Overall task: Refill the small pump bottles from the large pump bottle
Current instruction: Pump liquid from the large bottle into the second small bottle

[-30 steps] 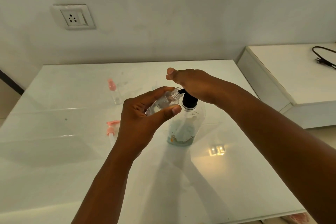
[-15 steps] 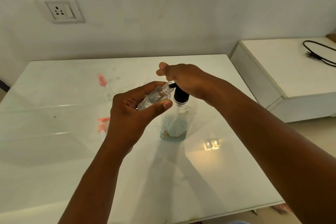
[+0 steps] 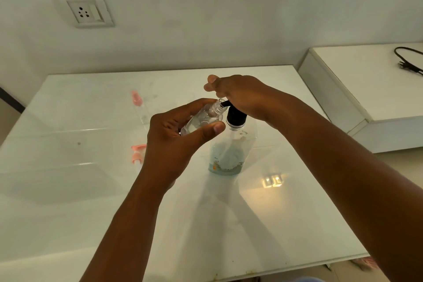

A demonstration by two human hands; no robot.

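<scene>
On the white glossy table (image 3: 263, 224), seen from the head camera, a large clear pump bottle (image 3: 231, 151) stands upright near the middle, with a little bluish liquid at its bottom and a black pump head (image 3: 235, 117) on top. The right hand (image 3: 242, 96) lies over the pump head from above, its fingers curled down around the top of the pump; how tightly they press cannot be told. The black spout sticks out to the left from under that hand and its tip meets the open neck of a small clear bottle (image 3: 203, 119). The left hand (image 3: 174, 142) holds this small bottle tilted, neck up and to the right, with the thumb across its near side and the fingers (image 3: 196, 104) wrapped round the far side. The small bottle is in the air, just beside the large bottle's neck.

To the left of the left hand, a pink pump top (image 3: 137, 152) shows at the wrist's edge, partly hidden. Farther back on the table stands another small bottle with a pink cap (image 3: 137, 98).

A wall socket (image 3: 85, 11) sits on the wall above. To the right, a black cable (image 3: 409, 62) lies on a separate white surface (image 3: 366, 84).
</scene>
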